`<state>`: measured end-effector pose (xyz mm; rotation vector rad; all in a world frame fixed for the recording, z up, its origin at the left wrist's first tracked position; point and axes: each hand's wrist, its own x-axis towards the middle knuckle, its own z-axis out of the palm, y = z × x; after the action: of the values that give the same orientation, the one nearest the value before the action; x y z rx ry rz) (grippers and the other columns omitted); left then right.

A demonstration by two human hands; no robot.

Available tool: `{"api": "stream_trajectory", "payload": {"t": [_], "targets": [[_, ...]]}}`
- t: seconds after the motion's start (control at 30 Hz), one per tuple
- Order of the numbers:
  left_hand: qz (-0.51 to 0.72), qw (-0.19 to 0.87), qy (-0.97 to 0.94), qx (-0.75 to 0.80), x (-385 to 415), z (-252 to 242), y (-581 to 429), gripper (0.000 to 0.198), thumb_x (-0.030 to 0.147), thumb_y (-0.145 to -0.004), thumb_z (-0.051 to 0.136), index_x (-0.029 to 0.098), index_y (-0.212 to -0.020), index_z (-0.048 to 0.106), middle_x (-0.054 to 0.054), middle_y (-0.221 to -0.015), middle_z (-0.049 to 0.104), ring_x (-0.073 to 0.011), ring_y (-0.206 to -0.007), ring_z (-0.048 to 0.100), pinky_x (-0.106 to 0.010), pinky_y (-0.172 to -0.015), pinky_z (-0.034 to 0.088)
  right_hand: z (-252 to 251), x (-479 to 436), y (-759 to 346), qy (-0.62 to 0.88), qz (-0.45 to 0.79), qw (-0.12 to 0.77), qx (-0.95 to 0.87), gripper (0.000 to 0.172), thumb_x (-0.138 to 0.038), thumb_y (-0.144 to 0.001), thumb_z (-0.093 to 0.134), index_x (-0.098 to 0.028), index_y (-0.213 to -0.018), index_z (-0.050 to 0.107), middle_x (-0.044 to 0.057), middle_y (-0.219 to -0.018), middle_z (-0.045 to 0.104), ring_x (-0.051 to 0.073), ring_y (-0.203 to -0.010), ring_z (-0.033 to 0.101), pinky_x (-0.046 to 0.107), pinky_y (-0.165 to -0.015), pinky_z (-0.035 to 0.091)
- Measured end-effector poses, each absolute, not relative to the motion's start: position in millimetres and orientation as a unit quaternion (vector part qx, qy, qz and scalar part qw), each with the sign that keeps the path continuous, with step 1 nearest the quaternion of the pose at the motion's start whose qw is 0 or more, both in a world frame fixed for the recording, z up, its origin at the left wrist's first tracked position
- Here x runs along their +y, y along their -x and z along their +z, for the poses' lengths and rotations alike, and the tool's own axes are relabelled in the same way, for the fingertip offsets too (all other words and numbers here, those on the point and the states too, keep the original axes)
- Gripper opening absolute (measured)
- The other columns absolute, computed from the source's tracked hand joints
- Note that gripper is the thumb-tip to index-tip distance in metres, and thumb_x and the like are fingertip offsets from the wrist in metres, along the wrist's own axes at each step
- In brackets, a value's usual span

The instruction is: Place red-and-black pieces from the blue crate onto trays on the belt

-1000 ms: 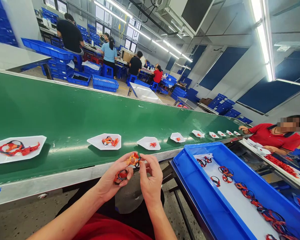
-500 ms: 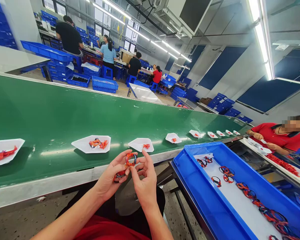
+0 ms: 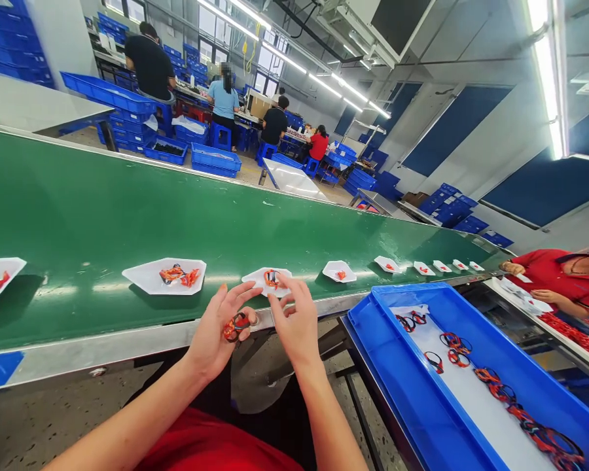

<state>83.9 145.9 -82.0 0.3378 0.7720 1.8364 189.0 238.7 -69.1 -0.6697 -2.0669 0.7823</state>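
My left hand (image 3: 226, 327) is curled round several red-orange and dark ring-shaped bands (image 3: 236, 326), with its index finger and thumb spread apart. My right hand (image 3: 294, 320) reaches over the near edge of a white pointed tray (image 3: 255, 278) on the belt. Its thumb and index finger stand apart beside a red, white and dark band (image 3: 271, 279) in that tray. Whether a fingertip still touches this band I cannot tell. Another white tray (image 3: 144, 273), to the left, holds a similar band (image 3: 169, 275) and a red-orange piece (image 3: 192, 277).
A green conveyor belt (image 3: 127, 209) crosses in front of me, with more white trays (image 3: 330, 269) along it. On the right a blue bin (image 3: 402, 386) holds many bands (image 3: 500, 392). A co-worker in red (image 3: 559, 281) sits beyond it, beside a pile of red pieces (image 3: 576, 335).
One band has passed from my fingertips into the tray in front of me. My hands have moved apart, and the right one has reached forward. The nearer trays have shifted left.
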Motion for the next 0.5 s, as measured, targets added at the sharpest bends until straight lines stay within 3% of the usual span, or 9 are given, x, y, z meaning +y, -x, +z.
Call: {"api": "stream_trajectory", "payload": {"t": [0.13, 0.2, 0.27, 0.5], "targets": [[0.779, 0.473, -0.17, 0.374, 148, -83, -89, 0.045, 0.053, -0.088, 0.036, 0.019, -0.109, 0.058, -0.007, -0.114, 0.057, -0.009, -0.061, 0.05, -0.02, -0.046, 0.041, -74, 204, -201, 0.22, 0.359, 0.322, -0.848, 0.02, -0.026, -0.083, 0.058, -0.022, -0.101, 0.064, -0.002, -0.074, 0.058, 0.008, -0.051, 0.046, 0.019, -0.049, 0.04], [0.774, 0.458, -0.185, 0.395, 148, -83, -93, 0.047, 0.055, -0.088, 0.034, 0.019, -0.106, 0.058, -0.005, -0.101, 0.059, -0.0096, -0.058, 0.048, -0.022, -0.047, 0.041, -80, 193, -204, 0.217, 0.365, 0.293, -0.857, 0.017, -0.026, -0.08, 0.061, -0.021, -0.096, 0.065, -0.003, -0.067, 0.056, 0.007, -0.048, 0.043, 0.02, -0.049, 0.038], [0.773, 0.442, -0.199, 0.408, 146, -81, -95, 0.048, 0.056, -0.088, 0.033, 0.019, -0.105, 0.058, -0.004, -0.094, 0.059, -0.0109, -0.061, 0.047, -0.022, -0.049, 0.041, -86, 189, -205, 0.232, 0.385, 0.289, -0.845, 0.011, -0.025, -0.08, 0.061, -0.02, -0.089, 0.064, -0.003, -0.067, 0.056, 0.008, -0.049, 0.044, 0.02, -0.05, 0.037], [0.791, 0.445, -0.21, 0.363, 139, -69, -94, 0.053, 0.059, -0.088, 0.026, 0.019, -0.102, 0.059, -0.007, -0.115, 0.055, -0.0143, -0.075, 0.049, -0.023, -0.057, 0.043, -99, 195, -211, 0.255, 0.477, 0.311, -0.781, 0.009, -0.025, -0.083, 0.057, -0.018, -0.087, 0.061, -0.001, -0.072, 0.058, 0.008, -0.053, 0.045, 0.02, -0.047, 0.034]]}}
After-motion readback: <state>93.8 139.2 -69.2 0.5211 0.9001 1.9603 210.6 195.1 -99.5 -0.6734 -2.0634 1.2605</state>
